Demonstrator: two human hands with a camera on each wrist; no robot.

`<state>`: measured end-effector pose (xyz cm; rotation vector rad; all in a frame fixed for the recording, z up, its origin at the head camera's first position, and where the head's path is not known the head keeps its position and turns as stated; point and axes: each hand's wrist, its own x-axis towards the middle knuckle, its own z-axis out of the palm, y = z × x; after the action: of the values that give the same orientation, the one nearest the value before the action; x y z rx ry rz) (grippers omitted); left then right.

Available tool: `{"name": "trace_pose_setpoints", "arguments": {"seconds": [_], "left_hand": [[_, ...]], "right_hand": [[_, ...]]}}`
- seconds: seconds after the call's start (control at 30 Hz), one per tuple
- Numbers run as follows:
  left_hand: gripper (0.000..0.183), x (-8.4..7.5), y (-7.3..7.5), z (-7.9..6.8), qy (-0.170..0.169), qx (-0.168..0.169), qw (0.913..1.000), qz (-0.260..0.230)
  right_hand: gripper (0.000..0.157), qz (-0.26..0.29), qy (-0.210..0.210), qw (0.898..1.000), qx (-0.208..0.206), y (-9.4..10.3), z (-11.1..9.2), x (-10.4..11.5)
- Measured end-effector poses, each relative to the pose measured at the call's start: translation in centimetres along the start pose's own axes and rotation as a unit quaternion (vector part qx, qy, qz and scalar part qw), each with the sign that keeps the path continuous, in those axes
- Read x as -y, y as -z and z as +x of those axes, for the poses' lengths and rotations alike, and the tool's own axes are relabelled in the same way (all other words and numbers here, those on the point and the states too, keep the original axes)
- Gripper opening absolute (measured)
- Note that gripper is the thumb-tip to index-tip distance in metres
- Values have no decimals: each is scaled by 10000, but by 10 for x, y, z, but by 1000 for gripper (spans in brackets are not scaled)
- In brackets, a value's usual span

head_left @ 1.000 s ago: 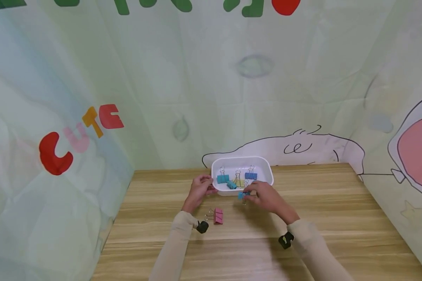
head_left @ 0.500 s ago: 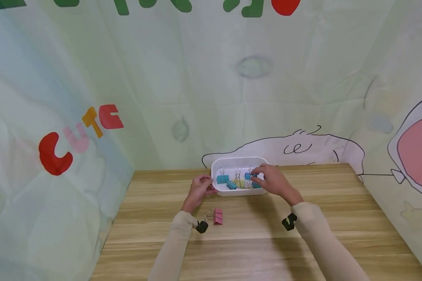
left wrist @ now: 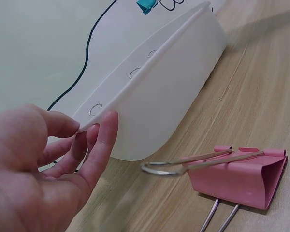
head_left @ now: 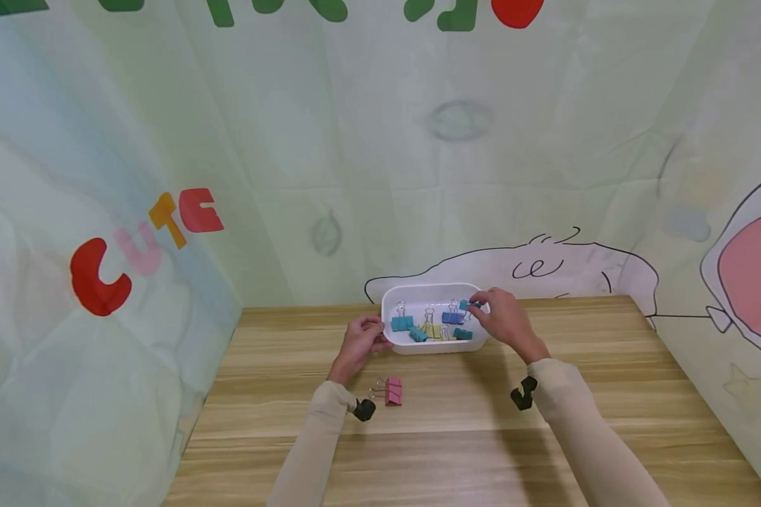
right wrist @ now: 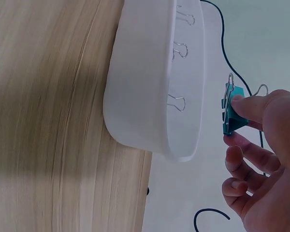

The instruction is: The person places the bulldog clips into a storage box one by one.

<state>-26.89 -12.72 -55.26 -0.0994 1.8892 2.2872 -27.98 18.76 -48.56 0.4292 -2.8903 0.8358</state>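
Observation:
A white plastic tray (head_left: pixel 412 348) holds several binder clips, teal, blue and yellow, with wire handles up on some. My left hand (head_left: pixel 360 345) pinches the tray's left rim between thumb and fingers, as the left wrist view shows. Above the tray's right end, my right hand (head_left: pixel 506 320) pinches a teal binder clip (right wrist: pixel 236 108) between thumb and index finger; its other fingers are loosely bent. The held clip is raised clear of the rim. A pink binder clip (head_left: pixel 393 391) lies on the table in front of the tray, near my left wrist.
The wood-grain table (head_left: pixel 444 451) runs back to a printed fabric backdrop (head_left: pixel 380 176), close behind the tray. Inside the tray, a blue clip (head_left: pixel 453 318) and a teal clip (head_left: pixel 463 334) sit toward the right.
My right hand has moved from the tray's front edge, up and right, to its right end, holding a clip. My left hand stays on the rim. The pink clip has not moved.

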Motion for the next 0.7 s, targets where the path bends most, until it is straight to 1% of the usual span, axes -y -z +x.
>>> {"name": "trace_pose_setpoints", "arguments": {"seconds": [0.13,0.23,0.47,0.7], "left_hand": [[30,1,0,4,165,-80,9998,48],[29,1,0,5,167,-80,9998,48],[31,-1,-2,2,192,-110,9996,154],[32,-1,-2,3,171,-109,9997,104]], "right_hand": [[25,-59,-17,10000,-1,3,2,-2],[28,-57,-82,9999,-11,6,3,-2],[40,-28,-156,9998,-93,9,2,-1],[39,-7,-24,9999,-155,10,0,6]]}}
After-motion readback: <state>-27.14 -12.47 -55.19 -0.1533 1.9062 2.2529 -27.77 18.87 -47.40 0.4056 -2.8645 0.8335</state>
